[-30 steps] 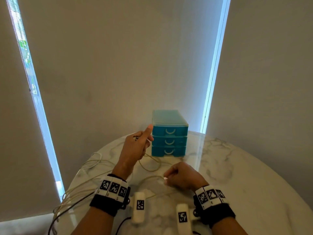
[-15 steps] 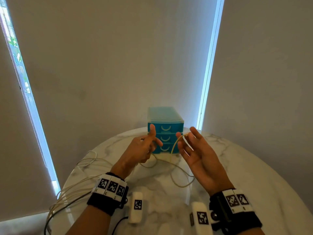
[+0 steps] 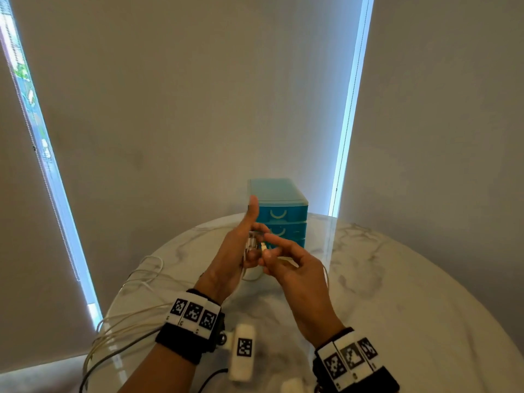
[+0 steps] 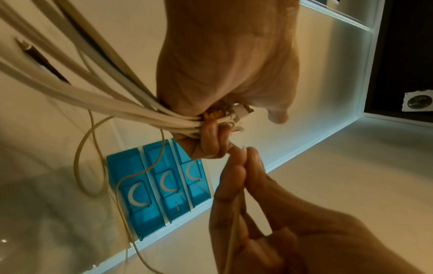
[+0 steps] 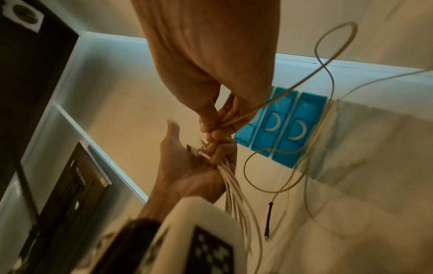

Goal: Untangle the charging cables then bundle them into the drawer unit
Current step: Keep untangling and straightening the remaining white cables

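Black wristbands (image 3: 187,340) topped with white blocks of square black-and-white markers sit on both wrists at the near edge of the tabletop (image 3: 397,293); no readable writing on them. White camera pods (image 3: 241,353) with the same kind of marker hang under the wrists. Above the middle of the white marble tabletop, the left hand (image 3: 232,256) is raised, thumb straight up, its other fingers curled round a bunch of cream-white charging cables (image 4: 131,109) just behind their plugs. The plug ends (image 4: 234,115) stick out past the fingers, some silver, one yellowish. From the fist the cables run back in a loose sheaf over the near-left edge of the tabletop (image 3: 119,324), with one thin dark cable (image 3: 107,361) among them. The right hand (image 3: 295,268) meets the left, thumb and forefinger pinching one cream cable (image 5: 276,103) near its small pale plug (image 3: 263,247), right beside the gathered plugs. That cable hangs away in slack loops. Beyond the hands, near the far edge of the tabletop, stands the drawer unit (image 3: 279,205): translucent teal, three stacked drawers, each with a pale crescent handle, all closed. No label is legible. Behind it hang pale roller blinds (image 3: 198,109) with bright gaps.
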The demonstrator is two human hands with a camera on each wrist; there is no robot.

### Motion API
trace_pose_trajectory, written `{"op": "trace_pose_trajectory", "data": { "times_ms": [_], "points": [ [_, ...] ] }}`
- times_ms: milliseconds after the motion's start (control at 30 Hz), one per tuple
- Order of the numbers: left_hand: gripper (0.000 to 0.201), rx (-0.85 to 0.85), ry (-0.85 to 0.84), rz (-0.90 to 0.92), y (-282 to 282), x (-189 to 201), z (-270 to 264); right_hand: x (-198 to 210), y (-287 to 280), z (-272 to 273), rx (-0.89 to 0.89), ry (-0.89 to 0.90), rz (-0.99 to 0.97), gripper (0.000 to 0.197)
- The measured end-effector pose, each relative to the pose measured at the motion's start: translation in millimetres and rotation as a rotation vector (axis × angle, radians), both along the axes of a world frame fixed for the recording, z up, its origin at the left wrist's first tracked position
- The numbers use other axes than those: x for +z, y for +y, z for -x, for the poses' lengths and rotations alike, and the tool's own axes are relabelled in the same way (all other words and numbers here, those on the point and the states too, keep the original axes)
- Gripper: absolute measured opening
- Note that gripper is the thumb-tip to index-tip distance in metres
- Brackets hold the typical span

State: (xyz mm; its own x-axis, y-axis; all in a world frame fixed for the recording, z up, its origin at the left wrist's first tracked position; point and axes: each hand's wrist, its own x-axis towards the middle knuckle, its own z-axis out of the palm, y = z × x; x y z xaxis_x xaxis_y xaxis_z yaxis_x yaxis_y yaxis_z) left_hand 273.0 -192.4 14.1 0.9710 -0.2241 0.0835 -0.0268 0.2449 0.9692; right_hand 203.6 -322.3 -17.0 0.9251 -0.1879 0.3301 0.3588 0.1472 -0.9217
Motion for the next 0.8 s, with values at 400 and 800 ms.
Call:
{"op": "trace_pose_trajectory", "data": {
  "times_ms": [400, 800],
  "points": [
    [0.069, 0.236, -0.058, 0.042, 4, 5, 5, 3, -13, -5, 0.024, 0.003, 0.394, 0.044],
    [0.07, 0.157, 0.0, 0.75, 36, 10, -13, -1, -93, -28, -0.282, 0.358, 0.04, 0.033]
  ]
}}
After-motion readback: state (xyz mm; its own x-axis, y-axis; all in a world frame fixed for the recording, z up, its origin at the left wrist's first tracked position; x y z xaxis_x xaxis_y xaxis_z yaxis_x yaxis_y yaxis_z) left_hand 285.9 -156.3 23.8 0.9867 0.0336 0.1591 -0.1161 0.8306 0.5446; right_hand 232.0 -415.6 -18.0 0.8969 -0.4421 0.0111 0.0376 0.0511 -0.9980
